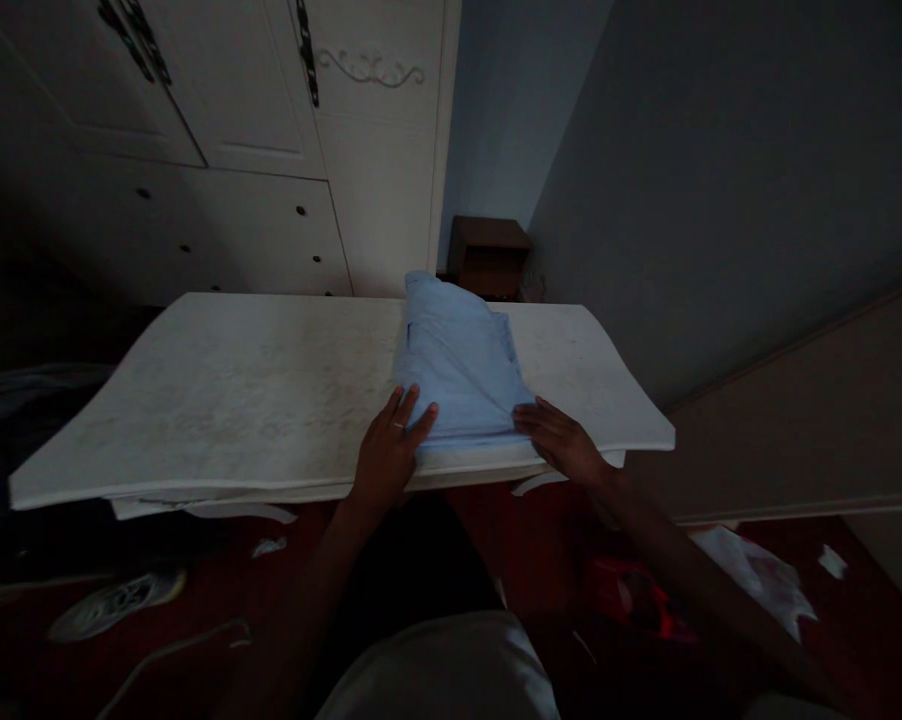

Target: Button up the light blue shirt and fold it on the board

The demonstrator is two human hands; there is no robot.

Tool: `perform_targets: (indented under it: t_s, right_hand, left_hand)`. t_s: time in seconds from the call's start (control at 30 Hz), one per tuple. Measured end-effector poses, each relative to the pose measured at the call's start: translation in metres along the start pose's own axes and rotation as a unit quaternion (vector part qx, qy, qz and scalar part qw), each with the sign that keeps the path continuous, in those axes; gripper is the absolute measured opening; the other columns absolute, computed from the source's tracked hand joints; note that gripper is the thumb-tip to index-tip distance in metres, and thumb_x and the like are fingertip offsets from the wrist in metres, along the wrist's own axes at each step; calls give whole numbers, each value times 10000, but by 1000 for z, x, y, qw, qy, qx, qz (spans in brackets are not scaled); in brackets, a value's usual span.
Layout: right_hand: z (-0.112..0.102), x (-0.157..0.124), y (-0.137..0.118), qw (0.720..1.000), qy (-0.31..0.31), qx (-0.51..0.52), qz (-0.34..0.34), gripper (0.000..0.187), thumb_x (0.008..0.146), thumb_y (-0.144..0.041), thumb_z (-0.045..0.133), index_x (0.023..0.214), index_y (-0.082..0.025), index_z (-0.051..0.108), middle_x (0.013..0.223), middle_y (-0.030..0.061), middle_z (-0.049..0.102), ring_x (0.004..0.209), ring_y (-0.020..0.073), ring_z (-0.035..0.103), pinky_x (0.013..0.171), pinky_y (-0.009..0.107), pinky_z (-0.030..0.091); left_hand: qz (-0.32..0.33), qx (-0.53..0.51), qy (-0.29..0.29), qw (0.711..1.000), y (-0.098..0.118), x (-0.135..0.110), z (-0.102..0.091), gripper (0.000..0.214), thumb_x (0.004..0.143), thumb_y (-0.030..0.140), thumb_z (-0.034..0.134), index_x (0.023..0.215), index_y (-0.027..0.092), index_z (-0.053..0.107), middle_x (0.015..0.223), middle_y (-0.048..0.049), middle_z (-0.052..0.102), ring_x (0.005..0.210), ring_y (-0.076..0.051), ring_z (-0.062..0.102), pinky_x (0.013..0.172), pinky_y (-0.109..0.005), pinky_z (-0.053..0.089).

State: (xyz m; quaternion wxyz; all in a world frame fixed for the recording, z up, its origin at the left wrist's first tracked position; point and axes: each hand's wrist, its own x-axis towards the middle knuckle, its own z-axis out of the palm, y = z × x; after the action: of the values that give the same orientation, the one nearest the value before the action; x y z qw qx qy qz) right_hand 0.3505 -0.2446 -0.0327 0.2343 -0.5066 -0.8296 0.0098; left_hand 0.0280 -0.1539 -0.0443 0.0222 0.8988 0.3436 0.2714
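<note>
A folded light blue garment [458, 365] lies on the white table [271, 390], right of its middle, with its near edge close to the table's front edge. Which kind of garment it is, I cannot tell. My left hand [391, 445] rests at its near left corner, fingers apart, thumb on the cloth, a ring on one finger. At the near right corner, my right hand [560, 435] lies with its fingers stretched flat over the fabric. Soft creases run across the top of the garment.
White cabinets [248, 90] stand behind the table, and a small brown box-like stand [492, 250] sits in the corner. On the red floor [496, 525] are a shoe [117, 605], a white plastic bag [755, 575] and a red item [638, 600]. A grey wall rises at right.
</note>
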Motion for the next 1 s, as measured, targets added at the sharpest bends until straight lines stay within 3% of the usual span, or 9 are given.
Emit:
perform_targets:
  t_s: [0.2,0.3,0.4,0.5,0.6,0.67,0.8,0.9,1.0]
  right_hand:
    - [7,-5,-4,999,24,10,-30,313,936,-207,522,1204,-308,649,1231,40,681,1223,204,590,1139,529,381]
    - [1,-3,-6,999,32,-12,-12,421,921,-232,554,1333,-316,561,1386,60,565,1318,229,499,1128,511,411]
    - [-3,-4,-7,998,62,-16,-9,558,928,-201,537,1456,-332,416,1457,56,485,1367,224,432,1097,461,468]
    - [-5,-8,-7,997,71,-1,-34,606,943,-148,495,1485,-379,349,1384,23,565,1319,199,494,1072,427,503]
    - [-4,-14,-7,996,77,-3,-46,574,952,-139,493,1471,-358,383,1374,29,574,1304,210,511,1059,440,512]
    - [-3,-17,-6,995,76,1,-59,526,962,-135,481,1453,-314,426,1375,42,574,1292,206,524,1046,421,521]
    - [-9,-17,-5,996,40,49,-63,455,971,-170,473,1412,-279,497,1345,51,600,1269,195,545,1035,369,524]
    - [-24,-9,-1,993,-11,105,-46,396,972,-240,476,1355,-290,565,1307,55,631,1243,207,572,1023,386,525]
    - [-39,8,7,987,-20,162,5,364,990,-365,433,1290,-292,626,1247,67,672,1176,223,624,1003,402,524]
  left_hand:
    - [76,2,-80,994,-17,8,-19,674,776,-20,473,1403,226,479,1593,-89,247,1490,-266,128,1182,-517,250]
    - [103,-9,-113,988,-19,17,-34,485,814,114,544,1296,164,551,1584,-123,269,1492,-279,136,1189,-528,208]
    - [131,-38,-124,983,-13,34,-48,278,865,364,585,1037,153,636,1509,-125,420,1483,-289,180,1204,-527,160]
    - [139,-51,-120,982,-4,55,-51,360,911,499,518,898,163,645,1309,-126,612,1407,-281,364,1188,-492,225]
    - [102,-22,-134,985,0,73,-41,353,964,425,444,881,152,653,1025,-126,703,1122,-257,613,1067,-455,389]
    - [80,-12,-145,986,0,80,-33,313,959,389,459,953,145,654,953,-118,704,994,-255,645,986,-451,439]
    - [44,-54,-161,985,-4,85,-27,332,927,391,534,1138,150,625,1031,-107,714,1021,-257,641,961,-430,451]
    - [27,-48,-192,980,-3,94,-32,309,945,384,504,1100,157,646,994,-97,724,943,-248,672,897,-410,485]
    - [23,-11,-170,985,2,108,-33,303,962,347,463,1110,151,640,1066,-120,702,982,-261,662,886,-421,491]
